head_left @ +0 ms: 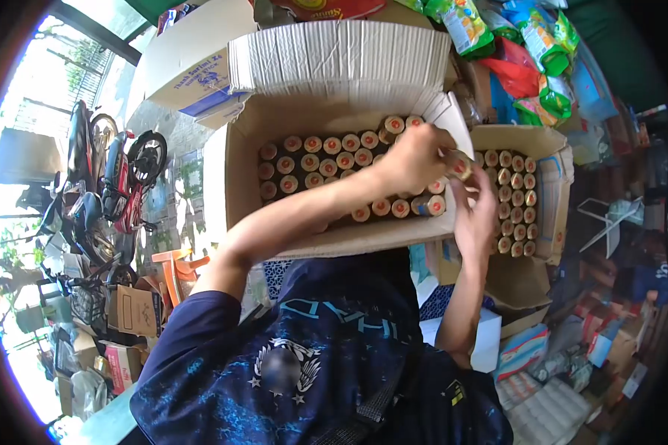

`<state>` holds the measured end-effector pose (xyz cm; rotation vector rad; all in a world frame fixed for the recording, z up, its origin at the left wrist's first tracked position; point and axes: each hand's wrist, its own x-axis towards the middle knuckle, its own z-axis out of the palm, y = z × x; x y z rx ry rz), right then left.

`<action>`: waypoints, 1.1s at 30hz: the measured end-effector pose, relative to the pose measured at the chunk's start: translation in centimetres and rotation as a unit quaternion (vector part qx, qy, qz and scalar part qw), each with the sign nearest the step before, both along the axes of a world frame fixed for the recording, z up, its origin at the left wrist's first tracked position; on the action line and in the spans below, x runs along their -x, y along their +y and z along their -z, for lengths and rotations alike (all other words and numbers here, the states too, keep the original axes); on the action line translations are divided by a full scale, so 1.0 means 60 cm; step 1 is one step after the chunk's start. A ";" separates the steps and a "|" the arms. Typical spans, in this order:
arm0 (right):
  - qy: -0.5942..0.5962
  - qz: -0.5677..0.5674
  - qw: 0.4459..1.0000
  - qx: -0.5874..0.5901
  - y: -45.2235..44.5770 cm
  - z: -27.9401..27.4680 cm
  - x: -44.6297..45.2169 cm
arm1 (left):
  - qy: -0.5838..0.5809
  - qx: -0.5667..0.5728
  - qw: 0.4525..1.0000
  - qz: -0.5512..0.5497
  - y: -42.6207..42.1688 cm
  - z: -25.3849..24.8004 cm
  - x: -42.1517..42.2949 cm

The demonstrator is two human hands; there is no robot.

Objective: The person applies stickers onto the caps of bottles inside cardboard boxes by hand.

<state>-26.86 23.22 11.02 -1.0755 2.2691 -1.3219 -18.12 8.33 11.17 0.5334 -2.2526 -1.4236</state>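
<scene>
A large cardboard box [226, 170] stands in front of me with its flaps raised. Inside are rows of small cylindrical containers [312, 162] with tan tops, each marked with a red spot. Over the box's right side, my left hand [421, 159] has its fingers closed at one such cylindrical container [462, 169], held tilted. My right hand [476, 215] reaches up from below, thumb and fingers curled at the same container. Some motion blur hides the exact fingertip contact. My left forearm covers part of the rows.
A second open cardboard box [560, 193] with similar containers adjoins on the right. A closed printed carton [193, 70] stands at the upper left. Colourful packets [534, 44] are piled at the upper right. Motorbikes [119, 178] are parked at left, and an orange stool [177, 271] stands closer.
</scene>
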 end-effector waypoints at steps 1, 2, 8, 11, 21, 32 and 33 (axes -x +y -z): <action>-0.053 -0.042 0.998 -0.002 -0.006 0.008 -0.007 | -0.037 -0.026 0.999 -0.016 -0.005 0.013 -0.019; -0.108 -0.081 0.991 -0.003 -0.014 0.017 -0.011 | -0.060 -0.047 0.997 -0.015 -0.011 0.024 -0.035; -0.165 -0.219 0.947 -0.170 -0.037 0.125 0.037 | -0.151 -0.342 0.927 0.014 -0.022 0.129 -0.078; -0.082 -0.262 0.915 -0.296 -0.046 0.164 0.050 | -0.224 -0.368 0.902 -0.008 -0.001 0.198 -0.063; 0.053 -0.256 0.844 -0.469 -0.065 0.163 0.043 | -0.214 -0.485 0.840 -0.117 0.067 0.360 -0.025; 0.083 -0.214 0.882 -0.411 -0.051 0.204 0.045 | -0.159 -0.476 0.861 -0.083 0.086 0.354 -0.031; 0.082 -0.212 0.886 -0.405 -0.053 0.192 0.041 | -0.137 -0.515 0.843 -0.068 0.084 0.360 -0.032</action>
